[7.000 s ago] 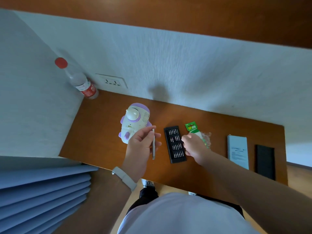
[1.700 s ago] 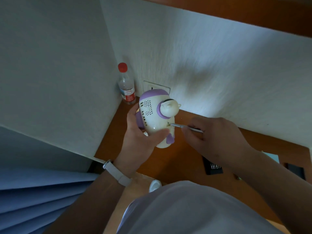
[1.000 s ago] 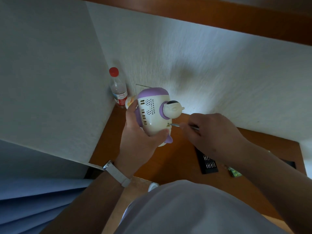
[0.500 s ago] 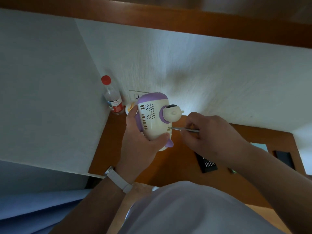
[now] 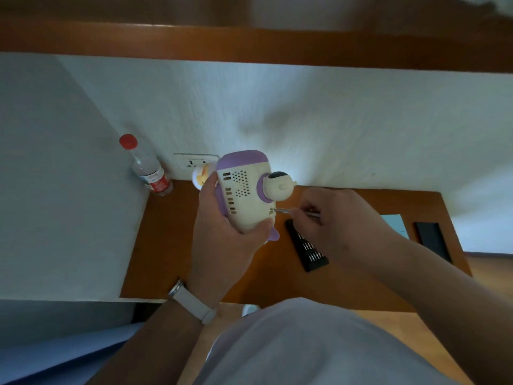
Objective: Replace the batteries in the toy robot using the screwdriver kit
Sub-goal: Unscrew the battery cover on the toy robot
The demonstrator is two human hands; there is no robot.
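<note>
Toy robot (image 5: 244, 201) looks light, hard, smooth; left hand (image 5: 222, 243) wraps its body, right hand (image 5: 340, 226) pinches screwdriver (image 5: 284, 210), tip just past fingertips (image 5: 299, 218).

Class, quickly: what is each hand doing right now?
Left hand: grips the white-and-purple plastic toy robot.
Right hand: pinches the thin silver metal screwdriver.

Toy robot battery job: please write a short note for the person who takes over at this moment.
Hands: left hand grips the toy robot, held above the desk; right hand pinches the screwdriver, tip in a hole at the robot's lower edge.
Things: bit case lies open on the desk, partly under the right hand.
Done: screwdriver tip placed at the hole.
Left: remove screw, open cover, swap batteries, close. New batteries not in view.
</note>
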